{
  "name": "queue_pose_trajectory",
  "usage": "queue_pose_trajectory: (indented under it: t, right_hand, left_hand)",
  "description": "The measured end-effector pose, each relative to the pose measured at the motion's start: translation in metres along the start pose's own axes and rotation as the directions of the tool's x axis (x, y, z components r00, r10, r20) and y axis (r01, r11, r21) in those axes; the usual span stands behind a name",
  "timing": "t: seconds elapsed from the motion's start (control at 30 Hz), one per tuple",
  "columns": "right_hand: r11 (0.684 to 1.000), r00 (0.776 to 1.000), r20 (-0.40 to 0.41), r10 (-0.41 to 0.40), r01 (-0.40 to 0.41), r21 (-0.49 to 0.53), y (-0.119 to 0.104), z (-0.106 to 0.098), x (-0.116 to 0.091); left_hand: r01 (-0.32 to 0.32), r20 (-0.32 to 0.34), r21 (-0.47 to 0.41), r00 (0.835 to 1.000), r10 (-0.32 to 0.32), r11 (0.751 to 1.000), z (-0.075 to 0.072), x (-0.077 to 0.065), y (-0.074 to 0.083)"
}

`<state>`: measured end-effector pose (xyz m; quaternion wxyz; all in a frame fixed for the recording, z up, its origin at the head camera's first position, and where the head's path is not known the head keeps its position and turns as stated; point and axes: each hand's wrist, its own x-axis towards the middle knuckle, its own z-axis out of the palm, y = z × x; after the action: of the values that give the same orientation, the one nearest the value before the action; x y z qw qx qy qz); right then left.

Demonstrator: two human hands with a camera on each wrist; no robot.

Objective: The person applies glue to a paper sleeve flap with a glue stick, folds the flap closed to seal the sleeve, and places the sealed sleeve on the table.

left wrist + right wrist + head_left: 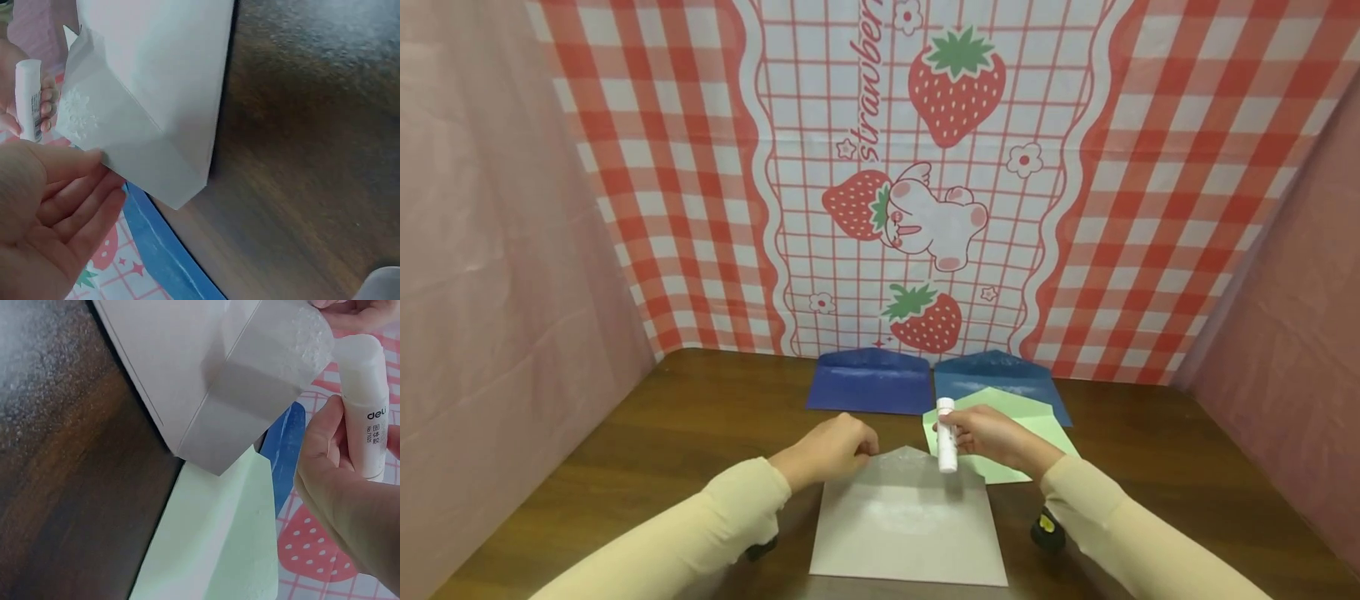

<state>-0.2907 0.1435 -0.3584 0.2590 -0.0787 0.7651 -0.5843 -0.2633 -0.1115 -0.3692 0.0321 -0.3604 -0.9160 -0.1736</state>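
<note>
Residue (78, 115), whitish and lumpy, coats the tip of the flap (140, 140) on the pale grey paper envelope (910, 542), and that patch looks like the likeliest source of trouble. The envelope lies on the brown wood-grain counter (655, 467), its flap unfolded toward the far side. The left hand (831, 446) pinches the flap's edge, thumb above and fingers beneath, near the smear; a small slip of the thumb could pick up glue and leave marks elsewhere. The right hand (996, 437) grips a white cylindrical glue stick (947, 450) close to the flap. Whether its end is capped cannot be told; were it bare, a careless tilt might dab the wrong spot. Crowding is another risk: one corner of the flap overlaps the pale green paper envelope (1000, 470), which overlaps the teal-blue paper envelope (951, 388), so stray paste could bond neighbours if pressed. Both the teal-blue one and the dark blue paper envelope (871, 393) carry whitish marks too. Pulling hard at the pinched edge could crease the flap or drag everything askew, since neither hand holds the grey body down.
</note>
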Motion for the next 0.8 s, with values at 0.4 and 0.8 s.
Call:
queue_pose_trajectory:
  t: [0.4,0.8]
  right_hand:
    - [1.000,0.990,0.140,0.025,-0.024,-0.013,0.005,0.004,-0.004]
    - [0.994,0.954,0.289,0.082,-0.057,-0.095,0.017,0.023,-0.011]
  left_hand:
    - [-0.161,-0.029,0.133,0.986,0.166,0.978,0.000,-0.020,0.011]
    - [-0.166,0.096,0.128,0.983,0.154,0.978,0.007,-0.025,0.014]
